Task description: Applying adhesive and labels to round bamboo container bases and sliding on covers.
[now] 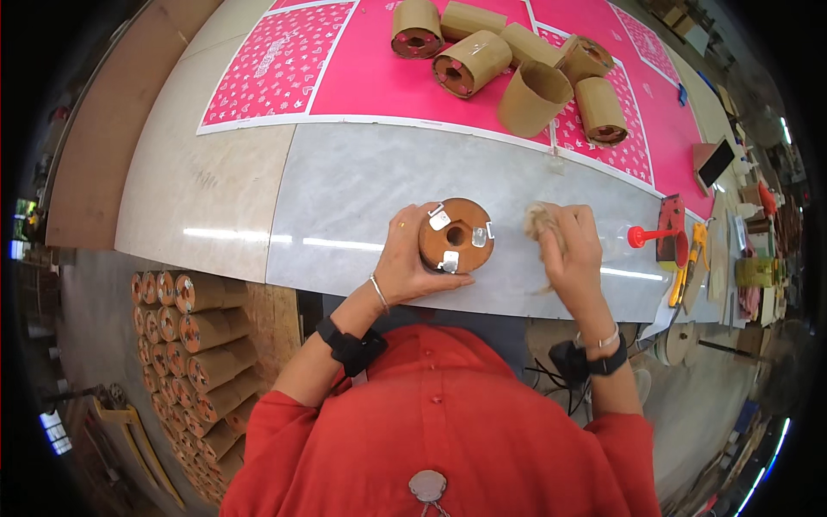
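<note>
Overhead view of a bench stage, as I read it from my remote station. Left hand [412, 258] lies curled against the side of a brown cylindrical roll standing on end [457, 235], fingers wrapped about its near and left flank to steady it on the pale grey marbled tabletop [345, 185]. The roll's round top face shows a central hole and three small silvery tabs spaced about its rim. Right hand [568, 246] is closed on a frayed tuft of pale tan fibre [539, 222], held just beside the roll's right edge; I cannot tell whether the tuft touches the roll. I judge the work to be in mid-course: tabs are already seated on this roll, and whatever the fibre is for looks not yet finished. Farther off, a group of brown paper-wrapped rolls [517, 65] lies on a pink patterned printed sheet [345, 65], and a stack of similar rolls [194, 345] lies below the table at my left; which lot is finished I cannot say. A red-handled tool [659, 233] rests to the right. Hidden or unclear: the roll's far flank, the right palm, and the cluttered objects at the bent right rim.
</note>
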{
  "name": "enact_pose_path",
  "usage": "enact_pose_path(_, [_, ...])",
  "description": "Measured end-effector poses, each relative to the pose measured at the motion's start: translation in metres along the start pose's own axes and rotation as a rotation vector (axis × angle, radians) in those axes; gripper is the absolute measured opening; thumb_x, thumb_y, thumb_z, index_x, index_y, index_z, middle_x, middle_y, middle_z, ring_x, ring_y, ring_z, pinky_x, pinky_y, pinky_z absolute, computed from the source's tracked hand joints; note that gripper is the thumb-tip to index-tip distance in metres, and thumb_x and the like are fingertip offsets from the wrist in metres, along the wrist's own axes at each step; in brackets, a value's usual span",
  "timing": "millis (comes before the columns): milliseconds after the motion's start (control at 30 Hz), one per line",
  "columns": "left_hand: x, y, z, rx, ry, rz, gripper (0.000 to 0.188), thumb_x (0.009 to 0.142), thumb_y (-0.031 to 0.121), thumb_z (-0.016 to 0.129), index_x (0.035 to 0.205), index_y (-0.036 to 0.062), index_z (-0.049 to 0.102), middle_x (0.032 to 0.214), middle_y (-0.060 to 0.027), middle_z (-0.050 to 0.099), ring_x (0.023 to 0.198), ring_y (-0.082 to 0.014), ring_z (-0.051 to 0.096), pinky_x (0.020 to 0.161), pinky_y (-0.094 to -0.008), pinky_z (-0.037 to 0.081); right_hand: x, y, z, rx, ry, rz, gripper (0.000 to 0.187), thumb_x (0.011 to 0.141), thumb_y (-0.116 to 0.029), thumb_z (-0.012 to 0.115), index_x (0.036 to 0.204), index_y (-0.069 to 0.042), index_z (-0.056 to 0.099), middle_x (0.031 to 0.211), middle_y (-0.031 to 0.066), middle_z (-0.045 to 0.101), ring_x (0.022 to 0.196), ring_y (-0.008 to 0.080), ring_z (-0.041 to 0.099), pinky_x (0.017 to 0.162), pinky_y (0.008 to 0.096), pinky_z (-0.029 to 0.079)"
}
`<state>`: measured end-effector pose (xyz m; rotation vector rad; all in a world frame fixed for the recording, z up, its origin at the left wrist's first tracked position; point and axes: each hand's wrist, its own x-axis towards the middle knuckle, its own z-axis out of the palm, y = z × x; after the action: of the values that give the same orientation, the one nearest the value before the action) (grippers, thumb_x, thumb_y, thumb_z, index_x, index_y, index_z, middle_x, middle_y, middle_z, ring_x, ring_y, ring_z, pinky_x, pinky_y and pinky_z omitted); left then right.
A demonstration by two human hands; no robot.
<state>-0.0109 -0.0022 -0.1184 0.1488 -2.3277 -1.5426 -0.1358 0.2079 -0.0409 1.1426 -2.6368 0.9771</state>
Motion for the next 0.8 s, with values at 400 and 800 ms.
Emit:
enact_pose_path(400, [0.0,-0.001,0.001,0.059,0.091,0.078,0.086,0.054,0.035,0.086,0.124,0.0057,0.046,0.113,-0.0157,0.054,0.107,-0.0353,0.048,0.096,-0.0435,0.036,0.03,-0.063,0.042,-0.076,0.004,-0.505,0.025,0.072,-0.008,0.061,0.097,-0.007,0.059,0.082,0.0092,0.052,0.06,0.025,0.057,0.041,0.0332,0.044])
enact_pose_path(800, [0.003,0.002,0.001,0.111,0.079,0.112,0.089,0.053,0.04,0.086,0.123,0.004,0.045,0.112,-0.0139,0.054,0.106,-0.0334,0.049,0.096,-0.0428,0.035,0.024,-0.056,0.037,-0.119,0.005,-0.499,0.015,0.071,-0.011,0.063,0.078,-0.009,0.05,0.076,0.0084,0.045,0.058,0.0233,0.054,0.044,0.0323,0.045])
